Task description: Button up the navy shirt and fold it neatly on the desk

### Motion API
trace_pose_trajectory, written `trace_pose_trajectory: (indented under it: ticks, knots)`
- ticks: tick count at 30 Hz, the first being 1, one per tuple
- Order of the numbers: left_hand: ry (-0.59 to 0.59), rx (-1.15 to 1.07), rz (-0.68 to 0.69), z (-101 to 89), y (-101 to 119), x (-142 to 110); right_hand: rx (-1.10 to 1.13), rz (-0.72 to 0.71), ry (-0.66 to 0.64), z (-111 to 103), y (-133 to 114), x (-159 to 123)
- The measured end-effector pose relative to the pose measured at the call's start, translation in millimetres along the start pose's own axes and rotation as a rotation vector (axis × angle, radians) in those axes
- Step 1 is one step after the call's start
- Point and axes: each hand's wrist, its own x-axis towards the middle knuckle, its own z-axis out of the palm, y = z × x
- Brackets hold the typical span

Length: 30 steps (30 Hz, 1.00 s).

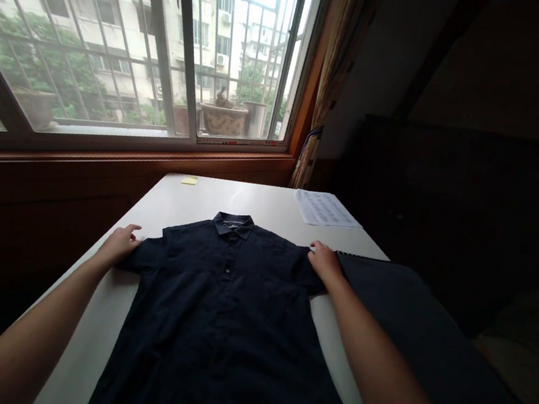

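1. A navy, short-sleeved fabric shirt [228, 316] lies front-up on a glossy white table [188, 207], collar [233, 226] away.
2. The half-open left hand [120, 244] touches one sleeve [144, 256], the curled right hand [326, 263] the other sleeve [309, 280], seemingly to spread them flat; whether either grips cannot be told.
3. Beyond, white printed paper [327, 209] and a small yellow note [189, 180] sit near the far edge.

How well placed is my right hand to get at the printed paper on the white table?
Probably well enough, yes: the right hand is at the sleeve of the dark button-up shirt, and I see nothing standing between it and the printed paper.
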Motion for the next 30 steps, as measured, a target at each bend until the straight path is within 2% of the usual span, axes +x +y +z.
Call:
trace_pose_trajectory:
  ticks: [5, 10, 14, 17, 21, 26, 30]
  knots:
    - [0.012, 0.042, -0.091, -4.1, -25.3, -6.2, -0.106, 0.086, -0.052, -6.0, 16.5, -1.7]
    - [0.046, 0.097, -0.128, -11.9, -51.1, -30.5, -0.195, 0.133, -0.22, -22.0, 37.3, -2.5]
    - [0.015, 0.151, -0.119, -17.2, -55.7, -35.8, -0.249, 0.134, -0.359, -36.1, 45.5, 6.0]
    - [0.001, 0.206, -0.109, -21.8, -49.1, -33.1, -0.273, 0.111, -0.382, -42.5, 45.5, 12.8]
    - [0.036, 0.239, -0.056, -21.9, -26.7, -26.7, -0.242, 0.002, -0.305, -39.3, 38.4, 16.4]
    - [0.007, 0.152, 0.088, -1.8, 7.5, -12.0, -0.124, -0.199, -0.184, -14.9, 25.9, 11.7]
    - [-0.003, 0.09, 0.133, 18.7, 26.0, 2.2, -0.07, -0.252, -0.133, 5.4, 18.2, 9.3]
